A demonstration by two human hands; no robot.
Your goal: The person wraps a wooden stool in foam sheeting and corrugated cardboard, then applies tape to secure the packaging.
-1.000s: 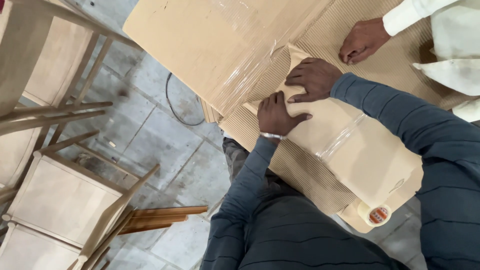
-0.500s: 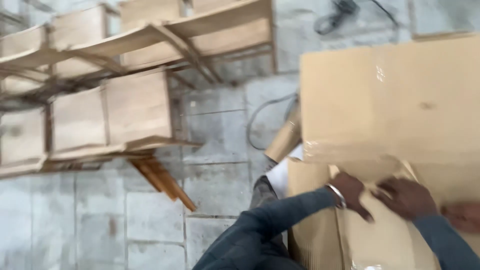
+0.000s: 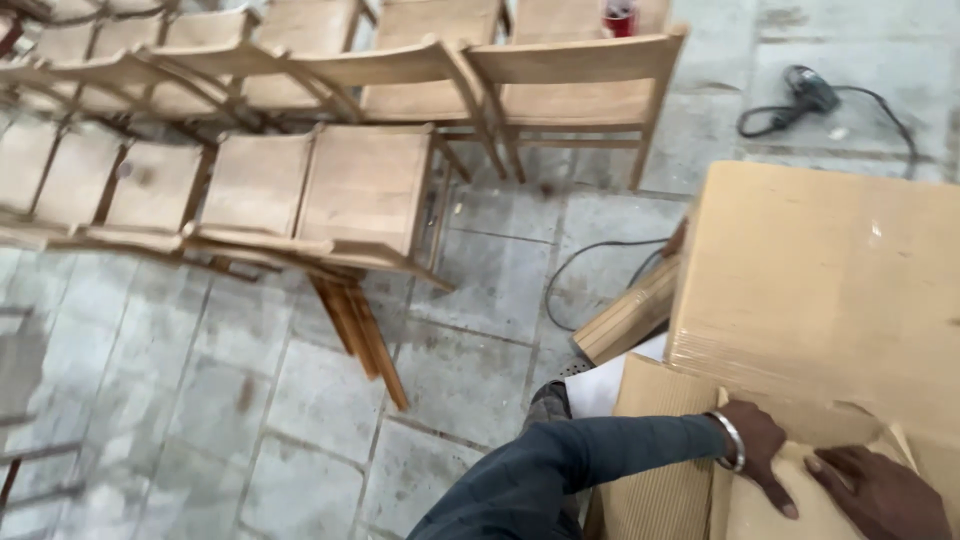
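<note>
1. The left hand (image 3: pixel 762 447), a metal bangle (image 3: pixel 731 441) at the wrist, lies palm down on the cardboard wrap (image 3: pixel 660 490) at the lower right. Its fingers are spread and pressed flat, gripping nothing.
2. The right hand (image 3: pixel 880 492) rests just beside it on the same wrap, fingers stretched toward the left hand. The frame cuts off part of it, so it seems open and flat, but I cannot tell for sure.
3. The wrap is corrugated cardboard with a folded flap under both hands. It sits at the bottom right, against a large box (image 3: pixel 820 290) covered in clear film.
4. A white sheet (image 3: pixel 610 382) shows just left of the wrap, beside a ribbed cardboard roll (image 3: pixel 630 318).
5. A black cable (image 3: pixel 590 270) loops on the stone floor (image 3: pixel 200 400) near the roll.
6. A power tool (image 3: pixel 808 92) with its cord lies on the floor above the box.
7. Bare wooden chairs (image 3: pixel 340 180) stand and lie in rows across the upper left, well apart from the hands.
</note>
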